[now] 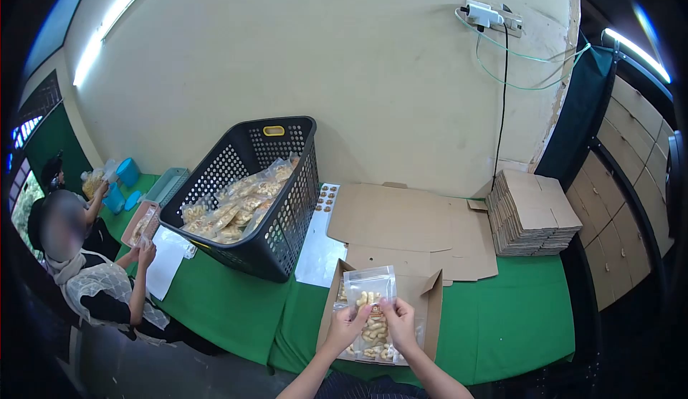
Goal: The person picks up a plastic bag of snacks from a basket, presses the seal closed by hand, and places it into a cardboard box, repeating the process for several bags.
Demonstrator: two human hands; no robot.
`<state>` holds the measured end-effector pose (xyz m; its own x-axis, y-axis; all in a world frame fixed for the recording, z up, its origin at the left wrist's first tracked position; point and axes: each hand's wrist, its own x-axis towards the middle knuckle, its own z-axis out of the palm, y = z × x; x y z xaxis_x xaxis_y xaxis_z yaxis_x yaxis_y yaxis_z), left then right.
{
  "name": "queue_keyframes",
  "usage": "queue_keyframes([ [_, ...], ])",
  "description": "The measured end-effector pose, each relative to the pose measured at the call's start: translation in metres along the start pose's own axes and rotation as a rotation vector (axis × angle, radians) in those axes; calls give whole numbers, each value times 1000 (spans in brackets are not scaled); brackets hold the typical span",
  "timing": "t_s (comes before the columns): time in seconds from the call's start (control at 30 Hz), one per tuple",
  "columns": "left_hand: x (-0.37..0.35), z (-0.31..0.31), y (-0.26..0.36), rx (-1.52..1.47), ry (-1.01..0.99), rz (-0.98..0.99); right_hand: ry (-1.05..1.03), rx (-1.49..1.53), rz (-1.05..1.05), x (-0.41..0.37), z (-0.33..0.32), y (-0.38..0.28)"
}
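Between my two hands is a clear zip bag of cashews (372, 284), its sealed top edge pointing away from me. My left hand (347, 326) grips its left side and my right hand (399, 321) its right side, thumbs on the front near a small orange-brown label. Directly beneath is an open cardboard box (433, 313), which holds more bags of nuts, partly hidden by my hands and the bag.
A black perforated basket (287, 234) full of nut bags stands left. Beside it lies a white sheet of round stickers (315, 256). Flattened cardboard (401, 220) and a stack of folded boxes (534, 213) are behind and right. Two people work at the left, one (107, 284) nearer.
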<state>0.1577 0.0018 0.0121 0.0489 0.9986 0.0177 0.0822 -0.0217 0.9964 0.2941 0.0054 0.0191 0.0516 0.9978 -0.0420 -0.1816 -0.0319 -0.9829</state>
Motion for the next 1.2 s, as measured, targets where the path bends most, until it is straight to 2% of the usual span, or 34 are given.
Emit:
queue_keyframes([
  [0.1,1,-4,-7,-6,41,2,-44,129,-167,8,2,-16],
  [0.2,3,-2,5,-129,25,101,-152,106,-81,3,2,-17],
  [0.23,3,-3,7,-87,16,108,-173,94,-54,2,3,-16],
  [0.3,6,-5,12,-4,2,127,-142,79,-99,4,4,-14],
  [0.43,3,1,25,-77,-25,73,-83,-18,-107,5,0,-11],
  [0.6,4,2,9,-94,-28,57,-43,152,-74,6,8,-15],
  [0.8,7,1,-15,-95,88,39,-128,168,-18,11,1,-2],
  [0.9,8,3,-6,-147,132,119,-197,120,-11,8,0,-14],
  [1.0,9,-4,-9,129,111,192,-209,90,16,9,-3,-6],
  [1.1,1,-1,19,0,61,88,-184,67,25,8,-6,-7],
  [1.2,2,-9,-2,33,-21,33,-179,59,22,7,-4,-11],
])
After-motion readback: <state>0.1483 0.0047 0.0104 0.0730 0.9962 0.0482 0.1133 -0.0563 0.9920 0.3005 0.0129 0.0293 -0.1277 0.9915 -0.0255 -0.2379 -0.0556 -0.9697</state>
